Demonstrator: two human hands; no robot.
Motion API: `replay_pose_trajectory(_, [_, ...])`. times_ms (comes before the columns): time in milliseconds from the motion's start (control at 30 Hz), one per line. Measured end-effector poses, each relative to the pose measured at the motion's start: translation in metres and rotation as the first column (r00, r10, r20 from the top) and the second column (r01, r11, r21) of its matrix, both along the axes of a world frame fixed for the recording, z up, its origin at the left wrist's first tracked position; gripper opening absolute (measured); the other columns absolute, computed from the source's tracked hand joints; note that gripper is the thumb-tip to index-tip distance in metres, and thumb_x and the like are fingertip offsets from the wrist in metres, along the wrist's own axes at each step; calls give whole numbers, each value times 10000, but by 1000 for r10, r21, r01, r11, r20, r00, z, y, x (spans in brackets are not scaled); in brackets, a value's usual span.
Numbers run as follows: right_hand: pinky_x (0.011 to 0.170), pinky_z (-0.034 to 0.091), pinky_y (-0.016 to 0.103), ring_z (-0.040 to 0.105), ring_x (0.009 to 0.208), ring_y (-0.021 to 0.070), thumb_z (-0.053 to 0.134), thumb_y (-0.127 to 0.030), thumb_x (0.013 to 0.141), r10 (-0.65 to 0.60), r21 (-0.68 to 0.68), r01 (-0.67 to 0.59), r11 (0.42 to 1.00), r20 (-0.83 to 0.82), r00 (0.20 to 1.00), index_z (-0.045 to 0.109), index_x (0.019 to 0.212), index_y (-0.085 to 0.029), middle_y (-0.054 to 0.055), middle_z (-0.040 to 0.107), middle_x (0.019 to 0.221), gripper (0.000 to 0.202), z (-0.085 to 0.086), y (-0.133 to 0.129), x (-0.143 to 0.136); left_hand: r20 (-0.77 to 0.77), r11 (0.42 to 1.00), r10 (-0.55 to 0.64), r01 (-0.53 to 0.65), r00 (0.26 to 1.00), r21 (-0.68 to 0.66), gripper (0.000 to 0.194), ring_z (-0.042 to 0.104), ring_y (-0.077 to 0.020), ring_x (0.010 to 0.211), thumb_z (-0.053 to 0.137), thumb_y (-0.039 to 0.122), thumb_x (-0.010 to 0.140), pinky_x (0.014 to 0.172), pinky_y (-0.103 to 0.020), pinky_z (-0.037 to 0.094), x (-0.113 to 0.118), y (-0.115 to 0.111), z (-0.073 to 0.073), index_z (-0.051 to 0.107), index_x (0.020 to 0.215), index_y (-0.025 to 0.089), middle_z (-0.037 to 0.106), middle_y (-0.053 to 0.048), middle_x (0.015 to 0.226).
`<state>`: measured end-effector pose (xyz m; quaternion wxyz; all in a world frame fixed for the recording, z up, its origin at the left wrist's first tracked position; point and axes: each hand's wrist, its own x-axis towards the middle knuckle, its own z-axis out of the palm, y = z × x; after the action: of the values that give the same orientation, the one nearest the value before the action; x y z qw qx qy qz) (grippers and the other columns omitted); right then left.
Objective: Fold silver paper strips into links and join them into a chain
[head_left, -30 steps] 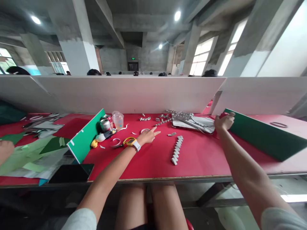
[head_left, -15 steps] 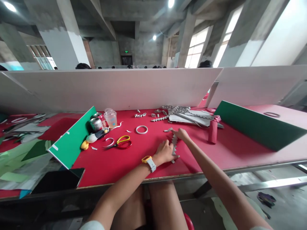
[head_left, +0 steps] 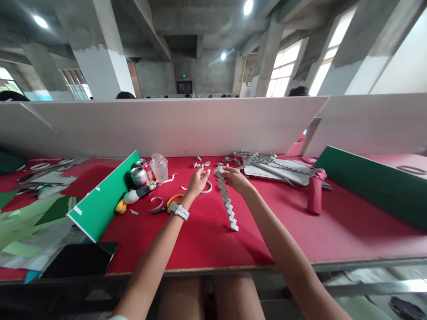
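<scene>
A zigzag chain of folded grey-white paper (head_left: 227,202) slants down across the red tabletop, its lower end toward me. My right hand (head_left: 236,178) pinches the chain's upper end between thumb and fingers. Left of the chain, my left hand (head_left: 197,182) has thumb and fingers apart, with nothing visible in them. It partly covers a white ring-shaped roll (head_left: 208,187). Scissors (head_left: 163,208) with yellow and red handles lie beyond my left wrist, partly hidden by the watch (head_left: 179,210).
Small folded paper pieces (head_left: 202,164) lie toward the back. Behind my right hand are a flat paper stack (head_left: 278,170) and more chains (head_left: 256,157). Cans (head_left: 138,176), a plastic cup (head_left: 159,169) and a plush toy (head_left: 140,193) stand by the green divider (head_left: 105,195). A red pouch (head_left: 314,195) stands right.
My right hand has drawn the chain leftward, and more of it shows. My left hand has let go of the chain and moved left and away from me. The camera view has shifted slightly.
</scene>
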<state>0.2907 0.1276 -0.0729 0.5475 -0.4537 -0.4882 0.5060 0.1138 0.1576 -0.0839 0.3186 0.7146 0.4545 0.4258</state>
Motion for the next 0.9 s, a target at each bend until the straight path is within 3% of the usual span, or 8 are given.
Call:
replay_pose_trajectory(167, [742, 537, 259, 678, 822, 158, 821, -285, 634, 336, 212, -315, 925, -73, 939, 647, 920, -190, 51, 712, 937, 349, 48, 21, -17, 221, 993, -114, 105, 968, 53, 516, 684, -210, 979, 442, 500, 956, 809, -307, 555, -16, 15, 54, 553, 1294, 126, 676, -149, 1192])
replay_pose_trajectory(300, [713, 533, 235, 660, 755, 131, 836, -250, 636, 354, 265, -341, 902, 0, 935, 668, 939, -178, 31, 710, 887, 353, 64, 32, -14, 238, 926, -378, 361, 895, 114, 556, 662, -223, 1034, 501, 562, 909, 864, -311, 541, -24, 27, 67, 600, 1250, 134, 690, -130, 1158])
replay_pose_trajectory(367, [682, 527, 227, 650, 712, 128, 835, -242, 631, 291, 259, -285, 923, 15, 957, 686, 905, -146, 37, 700, 816, 326, 68, 31, -5, 109, 931, -363, 354, 925, 90, 524, 673, -218, 996, 452, 529, 939, 843, -319, 542, -21, 36, 58, 592, 1251, 132, 698, -134, 1123])
replay_pose_trajectory(467, [599, 512, 220, 628, 645, 121, 832, -251, 620, 176, 282, -141, 949, -100, 979, 683, 830, -140, 23, 661, 730, 280, 75, 21, 15, -88, 965, -254, 259, 963, 41, 440, 686, -214, 899, 500, 445, 928, 814, -341, 541, -5, 47, 29, 609, 1205, 121, 693, -150, 1083])
replay_pose_trajectory(600, [572, 514, 224, 619, 621, 119, 801, -288, 686, 155, 296, -100, 950, -167, 974, 643, 791, -164, 13, 632, 707, 227, 86, 3, 42, -223, 945, -318, 328, 922, 9, 375, 671, -187, 761, 759, 379, 728, 786, -318, 539, 33, 40, -19, 695, 1049, 196, 665, -92, 1046])
replay_pose_trajectory(700, [541, 498, 214, 591, 581, 106, 761, -276, 737, 88, 270, -44, 962, -150, 985, 615, 815, -177, 11, 631, 701, 193, 89, -4, 52, -261, 931, -352, 365, 899, -1, 200, 641, -171, 658, 795, 329, 686, 738, -317, 546, 56, 32, -45, 702, 814, 205, 643, -44, 855])
replay_pose_trajectory(800, [534, 490, 202, 576, 572, 93, 722, -255, 767, 49, 275, 0, 961, -172, 984, 618, 876, -179, 3, 628, 703, 168, 88, -3, 51, -225, 935, -341, 353, 913, 17, 142, 643, -176, 664, 716, 235, 772, 737, -334, 551, 61, 34, -53, 647, 661, 181, 634, -47, 751])
replay_pose_trajectory(900, [566, 511, 210, 594, 602, 96, 683, -260, 793, 123, 305, -64, 950, -180, 976, 646, 976, -171, 11, 642, 740, 207, 89, -2, 39, -129, 941, -327, 335, 936, 47, 90, 682, -199, 723, 708, 205, 780, 744, -348, 565, 55, 41, -36, 676, 713, 154, 693, -83, 807])
